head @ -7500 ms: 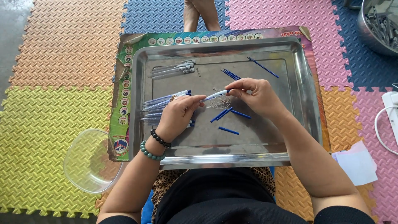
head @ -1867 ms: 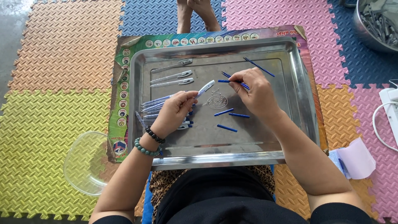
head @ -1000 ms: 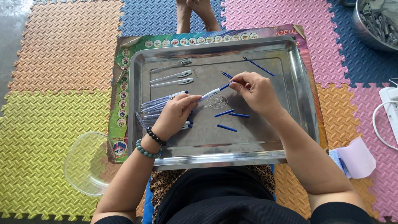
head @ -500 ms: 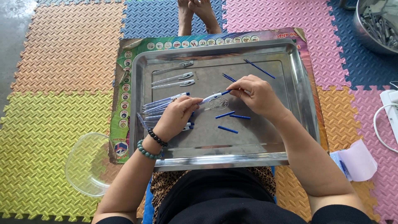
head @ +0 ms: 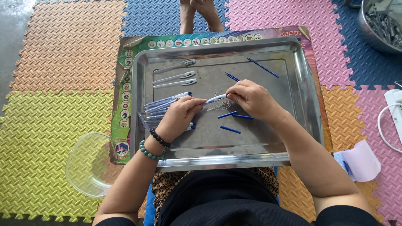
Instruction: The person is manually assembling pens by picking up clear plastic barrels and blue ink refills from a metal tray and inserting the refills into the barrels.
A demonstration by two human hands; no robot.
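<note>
Clear plastic pen barrel with white tip [head: 215, 99] sits between our hands over the middle of the steel tray [head: 301, 104]: left hand [head: 180, 117] pinches one end, right hand [head: 251, 98] the other. Blue refills [head: 230, 114] lie just below.

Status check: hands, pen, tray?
Both hands, left and right, grip one pen over tray. Pen bundle under left. Loose refills beside.

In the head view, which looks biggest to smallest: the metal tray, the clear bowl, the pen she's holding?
1. Metal tray, by far.
2. Clear bowl.
3. Pen, held between left hand and right hand.
</note>
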